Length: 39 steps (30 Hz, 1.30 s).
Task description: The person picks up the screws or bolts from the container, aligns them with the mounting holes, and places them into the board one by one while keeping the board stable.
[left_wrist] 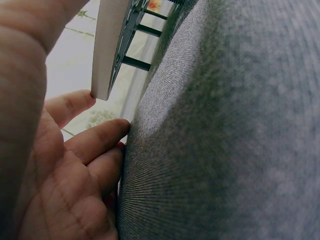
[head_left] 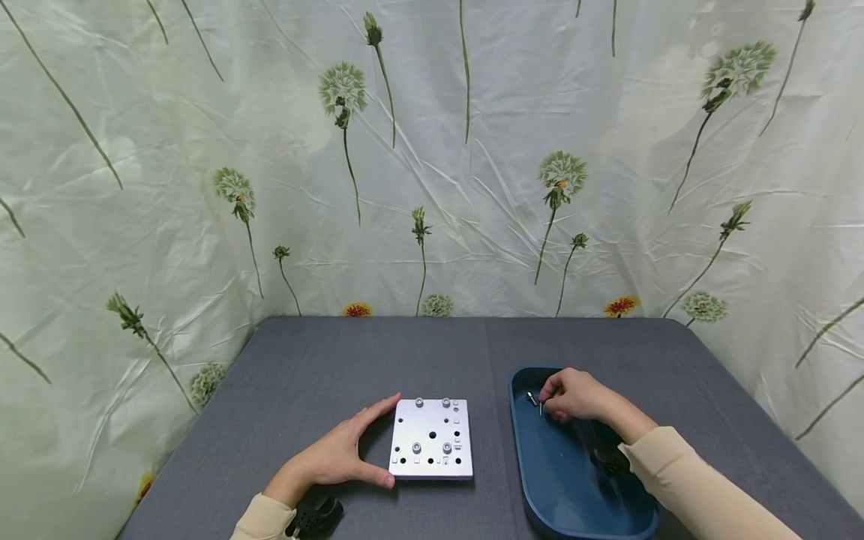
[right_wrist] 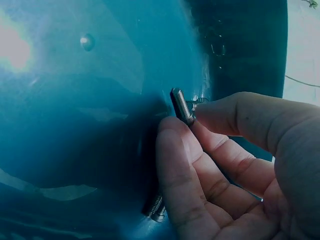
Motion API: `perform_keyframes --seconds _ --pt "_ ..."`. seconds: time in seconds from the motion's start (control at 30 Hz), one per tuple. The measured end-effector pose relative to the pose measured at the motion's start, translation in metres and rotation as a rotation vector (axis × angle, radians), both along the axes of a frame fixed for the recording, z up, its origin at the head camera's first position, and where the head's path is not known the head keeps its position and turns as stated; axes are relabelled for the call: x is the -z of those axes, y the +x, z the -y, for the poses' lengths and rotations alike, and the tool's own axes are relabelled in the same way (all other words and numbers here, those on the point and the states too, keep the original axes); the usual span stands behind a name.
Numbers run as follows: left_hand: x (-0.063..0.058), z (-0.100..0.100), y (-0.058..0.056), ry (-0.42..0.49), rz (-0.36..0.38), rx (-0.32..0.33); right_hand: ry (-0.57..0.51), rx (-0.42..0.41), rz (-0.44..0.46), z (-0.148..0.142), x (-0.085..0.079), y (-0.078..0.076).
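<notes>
A silver metal plate [head_left: 432, 465] with holes and several upright socket-head screws lies on the table. My left hand [head_left: 344, 450] holds its left side, thumb at the front corner and index finger at the back corner. In the left wrist view, the index fingertip [left_wrist: 86, 99] meets the edge of the plate [left_wrist: 106, 45]. Over the back of a blue tray [head_left: 560, 480], my right hand [head_left: 577, 396] pinches a small metal screw [right_wrist: 182, 106] between thumb and fingertips. A threaded screw [right_wrist: 158, 207] lies below the fingers in the right wrist view, partly hidden.
The tray's raised rim [head_left: 516, 450] runs along its left side, right of the plate. A grey cloth [head_left: 378, 352] covers the table. Behind it hangs a pale curtain [head_left: 432, 150] with a flower print.
</notes>
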State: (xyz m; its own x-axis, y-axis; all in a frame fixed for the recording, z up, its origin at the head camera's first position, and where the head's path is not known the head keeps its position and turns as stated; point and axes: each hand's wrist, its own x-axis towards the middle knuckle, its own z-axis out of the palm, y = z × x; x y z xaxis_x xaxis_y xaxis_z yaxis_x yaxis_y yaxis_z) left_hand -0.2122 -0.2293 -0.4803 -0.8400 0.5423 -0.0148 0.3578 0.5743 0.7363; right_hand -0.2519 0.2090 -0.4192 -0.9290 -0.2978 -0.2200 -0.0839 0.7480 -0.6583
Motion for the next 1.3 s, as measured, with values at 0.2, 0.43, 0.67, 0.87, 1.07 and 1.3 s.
perform_keyframes --seconds 0.2,0.43,0.67,0.87,1.07,1.3 --pt "0.0006 0.0009 0.0006 -0.001 -0.009 0.000 0.011 -0.001 0.004 0.0008 0.0011 0.0030" --pt "0.0008 0.0006 0.0005 0.007 -0.005 0.002 0.038 -0.023 -0.024 0.0009 0.0009 0.0039" --pt "0.0008 -0.0001 0.0006 0.004 -0.005 -0.005 0.049 -0.052 -0.021 0.0012 0.0021 0.0046" --pt "0.0013 0.0003 0.0005 0.002 -0.008 -0.005 0.061 -0.069 -0.055 0.0014 0.0027 0.0063" --pt "0.0012 0.0001 0.0000 0.001 -0.009 0.003 0.073 -0.073 -0.069 0.0008 0.0039 0.0070" --pt "0.0013 0.0003 0.0002 0.001 -0.008 0.000 0.068 -0.076 -0.073 0.0006 0.0040 0.0082"
